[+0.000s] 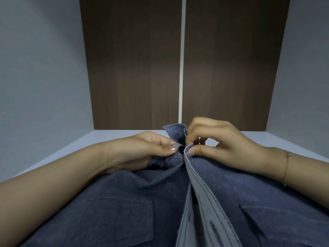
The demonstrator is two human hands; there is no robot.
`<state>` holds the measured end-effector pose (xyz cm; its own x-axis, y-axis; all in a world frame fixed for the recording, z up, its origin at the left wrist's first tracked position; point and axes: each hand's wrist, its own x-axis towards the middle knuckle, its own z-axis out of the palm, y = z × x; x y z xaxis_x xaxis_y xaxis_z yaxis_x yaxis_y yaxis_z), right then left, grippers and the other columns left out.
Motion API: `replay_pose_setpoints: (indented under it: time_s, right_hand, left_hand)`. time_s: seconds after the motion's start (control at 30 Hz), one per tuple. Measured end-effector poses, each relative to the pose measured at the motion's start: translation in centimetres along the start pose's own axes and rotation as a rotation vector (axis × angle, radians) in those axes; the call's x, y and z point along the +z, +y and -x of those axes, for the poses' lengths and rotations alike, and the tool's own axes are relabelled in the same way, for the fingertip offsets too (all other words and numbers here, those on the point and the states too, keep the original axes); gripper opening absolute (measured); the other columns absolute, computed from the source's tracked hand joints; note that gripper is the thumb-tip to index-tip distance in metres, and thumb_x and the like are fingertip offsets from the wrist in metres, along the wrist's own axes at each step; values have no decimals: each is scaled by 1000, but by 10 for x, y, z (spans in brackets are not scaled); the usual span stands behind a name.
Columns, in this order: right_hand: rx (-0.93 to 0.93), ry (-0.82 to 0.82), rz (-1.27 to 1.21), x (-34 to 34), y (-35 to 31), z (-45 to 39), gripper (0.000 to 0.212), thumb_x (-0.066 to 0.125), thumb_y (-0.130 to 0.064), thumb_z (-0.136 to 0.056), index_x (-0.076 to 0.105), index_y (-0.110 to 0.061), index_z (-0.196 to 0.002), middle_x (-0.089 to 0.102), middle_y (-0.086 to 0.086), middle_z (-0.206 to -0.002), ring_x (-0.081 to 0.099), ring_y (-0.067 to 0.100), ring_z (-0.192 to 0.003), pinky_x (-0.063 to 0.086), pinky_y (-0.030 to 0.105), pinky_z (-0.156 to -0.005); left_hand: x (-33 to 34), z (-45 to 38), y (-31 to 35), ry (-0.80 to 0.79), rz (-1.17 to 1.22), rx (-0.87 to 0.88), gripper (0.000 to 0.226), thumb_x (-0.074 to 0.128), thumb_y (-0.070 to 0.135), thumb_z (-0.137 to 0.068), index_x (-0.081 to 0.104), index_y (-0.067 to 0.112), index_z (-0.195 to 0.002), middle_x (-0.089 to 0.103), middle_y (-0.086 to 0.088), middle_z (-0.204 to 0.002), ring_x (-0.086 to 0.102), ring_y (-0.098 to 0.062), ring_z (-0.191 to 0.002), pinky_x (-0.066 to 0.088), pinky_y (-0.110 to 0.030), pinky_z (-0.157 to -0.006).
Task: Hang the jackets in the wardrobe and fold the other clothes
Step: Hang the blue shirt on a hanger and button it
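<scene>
While both hands pinch the blue corduroy jacket [124,202] at its collar, left fingers [167,148] hold a small dark button [182,152], apparently, and right fingers [193,151] the pale placket: ease it squarely through, fabric kept taut

**Blue shirt spread over a pale shelf**

The carrying surface was a pale, whitish shelf [114,138] set inside a cabinet recess, closed at the far edge by a dark brown wood-grain back panel [135,68] with a thin white strip [181,68] running upright down its middle, and by grey side walls [39,77] at the left and right edges. A blue-grey ribbed shirt [240,193] lay directly on it, covering most of the near part and reaching out of view at the near edge. Bare shelf showed only along the far edge and in the far left and far right corners.
</scene>
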<state>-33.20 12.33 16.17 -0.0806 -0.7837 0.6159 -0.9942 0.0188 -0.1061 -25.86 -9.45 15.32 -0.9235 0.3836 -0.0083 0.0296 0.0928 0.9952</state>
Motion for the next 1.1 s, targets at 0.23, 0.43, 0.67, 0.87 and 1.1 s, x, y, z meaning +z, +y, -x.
replay_pose_setpoints:
  time_s: [0.23,0.43,0.67,0.87,1.1]
  right_hand:
    - [-128,221,43,6,11,18,17,68,-17,-91,70,-1,-86,61,7,-81,59,22,-71,50,35,-64]
    - [-223,290,183,10,7,24,21,62,-17,-94,70,0,-87,62,8,-84,60,22,-73,49,33,-66]
    - [-278,282,358,14,8,26,26,54,-15,-98,71,0,-87,62,9,-84,56,23,-73,46,26,-67]
    - [-245,282,269,14,9,26,31,49,-18,-101,71,1,-90,62,8,-87,56,18,-78,45,20,-71]
    - [-243,230,273,12,9,25,28,53,-18,-100,73,0,-89,63,6,-88,58,18,-78,46,20,-71]
  left_hand:
    - [3,16,7,-51,-71,-21,26,63,21,-89,71,4,-107,72,-8,-100,67,-19,-96,51,-26,-87]
    - [7,11,6,54,-104,-18,48,71,24,-83,61,-14,-111,68,-21,-103,63,-28,-98,52,-34,-92]
    - [19,4,10,151,-136,-59,38,78,26,-78,66,-7,-92,63,-17,-85,60,-22,-76,49,-27,-76]
    - [21,2,8,142,-227,-77,75,76,38,-65,60,-17,-112,62,-25,-105,55,-26,-91,45,-36,-90]
    - [15,-1,0,114,-189,-58,58,71,34,-72,67,-8,-112,69,-22,-110,62,-17,-90,51,-27,-86]
